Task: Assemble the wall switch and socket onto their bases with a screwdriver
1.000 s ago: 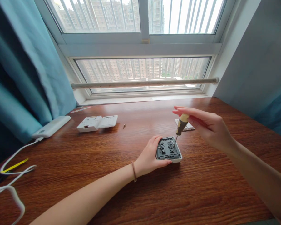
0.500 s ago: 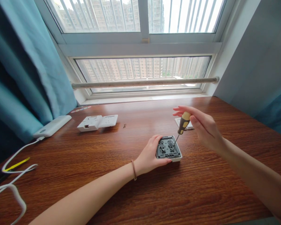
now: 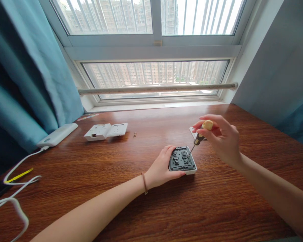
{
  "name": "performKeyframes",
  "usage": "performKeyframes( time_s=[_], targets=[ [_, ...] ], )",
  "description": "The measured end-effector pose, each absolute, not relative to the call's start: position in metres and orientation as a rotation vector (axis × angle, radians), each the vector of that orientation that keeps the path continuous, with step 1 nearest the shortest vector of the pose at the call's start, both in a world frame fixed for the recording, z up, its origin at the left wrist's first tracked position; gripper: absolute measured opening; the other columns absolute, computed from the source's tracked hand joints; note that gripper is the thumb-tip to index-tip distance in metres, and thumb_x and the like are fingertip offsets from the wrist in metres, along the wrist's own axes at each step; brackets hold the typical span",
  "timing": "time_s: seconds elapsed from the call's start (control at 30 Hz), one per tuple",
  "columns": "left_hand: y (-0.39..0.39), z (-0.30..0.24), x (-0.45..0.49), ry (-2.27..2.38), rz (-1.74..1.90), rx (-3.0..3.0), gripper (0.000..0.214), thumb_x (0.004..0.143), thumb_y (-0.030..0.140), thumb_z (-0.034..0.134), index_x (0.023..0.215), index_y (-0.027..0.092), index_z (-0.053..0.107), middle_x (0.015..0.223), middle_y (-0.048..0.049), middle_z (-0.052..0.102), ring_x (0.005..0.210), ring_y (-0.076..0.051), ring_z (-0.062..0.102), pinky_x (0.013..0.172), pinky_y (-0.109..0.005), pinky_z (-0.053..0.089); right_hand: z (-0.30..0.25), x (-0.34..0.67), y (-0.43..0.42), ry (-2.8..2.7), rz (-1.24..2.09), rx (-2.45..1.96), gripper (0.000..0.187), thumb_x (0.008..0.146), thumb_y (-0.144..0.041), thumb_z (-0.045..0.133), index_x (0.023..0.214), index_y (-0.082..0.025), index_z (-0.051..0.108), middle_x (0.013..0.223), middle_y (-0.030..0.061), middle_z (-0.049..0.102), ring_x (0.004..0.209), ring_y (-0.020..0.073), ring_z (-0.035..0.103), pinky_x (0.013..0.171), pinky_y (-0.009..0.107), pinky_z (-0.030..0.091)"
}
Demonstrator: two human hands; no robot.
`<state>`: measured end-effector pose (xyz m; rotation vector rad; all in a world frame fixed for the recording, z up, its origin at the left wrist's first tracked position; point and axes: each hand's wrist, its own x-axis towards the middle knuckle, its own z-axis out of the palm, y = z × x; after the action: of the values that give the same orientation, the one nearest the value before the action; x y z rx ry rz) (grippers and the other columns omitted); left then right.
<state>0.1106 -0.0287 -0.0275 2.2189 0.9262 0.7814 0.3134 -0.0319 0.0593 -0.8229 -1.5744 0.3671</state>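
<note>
Biggest thing here is a barred window (image 3: 158,40), with a brown wooden worktop (image 3: 171,215) running up to it and a blue curtain (image 3: 32,67) hanging by the left edge. A white slab with a cable plugged in lies just beside the curtain. Toward the far left corner there's a white case (image 3: 98,132) with its flap open.

Hands are apart, each busy: the left hand (image 3: 161,168) is clamped around a grey-faced square box (image 3: 182,159), which sits right of the worktop's middle, well in from the edges. The right hand (image 3: 222,137) pinches the handle of a screwdriver (image 3: 198,138), shaft tilted, tip down at the grey face. A flat white panel (image 3: 192,131) is partly hidden behind that hand, toward the far right corner. Smallest: two tiny screws (image 3: 134,135) right of the case.
</note>
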Motion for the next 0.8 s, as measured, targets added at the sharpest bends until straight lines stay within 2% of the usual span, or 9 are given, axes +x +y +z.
performKeyframes(
  time_s=[0.07,0.13,0.2,0.27,0.33,0.43,0.53,0.63,0.8],
  targets=[
    [-0.029,-0.027,0.111,0.923,0.784,2.220,0.077,0.063,0.041,0.071,0.127,0.020,0.033,0.127,-0.0102,0.038,0.119,-0.024,0.038,0.105,-0.038,0.030,0.058,0.319,-0.031,-1.707,0.225,-0.786,0.022,0.083,-0.028,0.055,0.104,-0.023,0.057,0.082,0.0021,0.066,0.073,0.0157,0.064,0.067,0.032,0.054],
    [-0.029,-0.026,0.111,0.915,0.792,2.220,0.077,0.062,0.041,0.071,0.126,0.020,0.034,0.127,-0.0098,0.039,0.118,-0.023,0.038,0.105,-0.037,0.031,0.062,0.325,-0.030,-1.815,0.211,-0.767,0.028,0.088,-0.032,0.044,0.112,-0.024,0.055,0.098,0.0060,0.064,0.090,0.0190,0.062,0.080,0.036,0.051],
    [-0.029,-0.025,0.111,0.914,0.794,2.221,0.077,0.062,0.041,0.071,0.126,0.020,0.034,0.126,-0.0097,0.039,0.119,-0.023,0.038,0.105,-0.037,0.031,0.069,0.330,-0.029,-1.869,0.324,-0.784,0.033,0.090,-0.034,0.040,0.118,-0.024,0.053,0.110,0.0071,0.061,0.104,0.0219,0.057,0.091,0.039,0.046],
    [-0.030,-0.025,0.111,0.920,0.786,2.222,0.076,0.063,0.041,0.071,0.126,0.020,0.034,0.127,-0.0095,0.039,0.119,-0.023,0.038,0.105,-0.037,0.030,0.077,0.333,-0.028,-1.870,0.511,-0.782,0.033,0.089,-0.032,0.043,0.120,-0.024,0.052,0.109,0.0060,0.062,0.107,0.0231,0.056,0.093,0.040,0.045],
    [-0.030,-0.025,0.111,0.927,0.778,2.219,0.076,0.063,0.041,0.070,0.126,0.020,0.034,0.127,-0.0096,0.039,0.119,-0.023,0.037,0.105,-0.037,0.030,0.082,0.333,-0.025,-1.836,0.682,-0.747,0.031,0.087,-0.030,0.048,0.116,-0.024,0.055,0.107,0.0051,0.064,0.106,0.0236,0.057,0.093,0.041,0.046],
    [-0.030,-0.026,0.110,0.930,0.781,2.215,0.077,0.063,0.042,0.070,0.127,0.020,0.034,0.127,-0.0100,0.038,0.119,-0.024,0.037,0.105,-0.037,0.030,0.082,0.330,-0.021,-1.729,0.808,-0.673,0.017,0.076,-0.024,0.064,0.093,-0.022,0.061,0.105,0.0047,0.065,0.105,0.0247,0.057,0.091,0.044,0.047],
    [-0.029,-0.027,0.110,0.933,0.783,2.221,0.077,0.062,0.042,0.070,0.127,0.019,0.033,0.127,-0.0101,0.038,0.119,-0.024,0.037,0.105,-0.037,0.030,0.075,0.322,-0.020,-1.597,0.798,-0.637,0.024,0.067,-0.019,0.073,0.078,-0.021,0.052,0.084,0.0010,0.070,0.090,0.0224,0.065,0.076,0.039,0.055],
    [-0.028,-0.027,0.111,0.931,0.782,2.230,0.077,0.063,0.043,0.070,0.126,0.020,0.033,0.127,-0.0099,0.038,0.119,-0.023,0.037,0.105,-0.037,0.031,0.066,0.315,-0.025,-1.539,0.598,-0.735,0.024,0.070,-0.018,0.069,0.086,-0.022,0.052,0.074,-0.0015,0.068,0.071,0.0172,0.066,0.059,0.031,0.055],
    [-0.029,-0.025,0.111,0.924,0.786,2.237,0.076,0.063,0.043,0.070,0.126,0.020,0.033,0.127,-0.0092,0.038,0.119,-0.023,0.037,0.105,-0.037,0.030,0.059,0.320,-0.032,-1.736,0.006,-0.795,0.023,0.073,-0.018,0.067,0.094,-0.022,0.060,0.075,0.0001,0.067,0.062,0.0134,0.062,0.061,0.028,0.052]
  ],
)
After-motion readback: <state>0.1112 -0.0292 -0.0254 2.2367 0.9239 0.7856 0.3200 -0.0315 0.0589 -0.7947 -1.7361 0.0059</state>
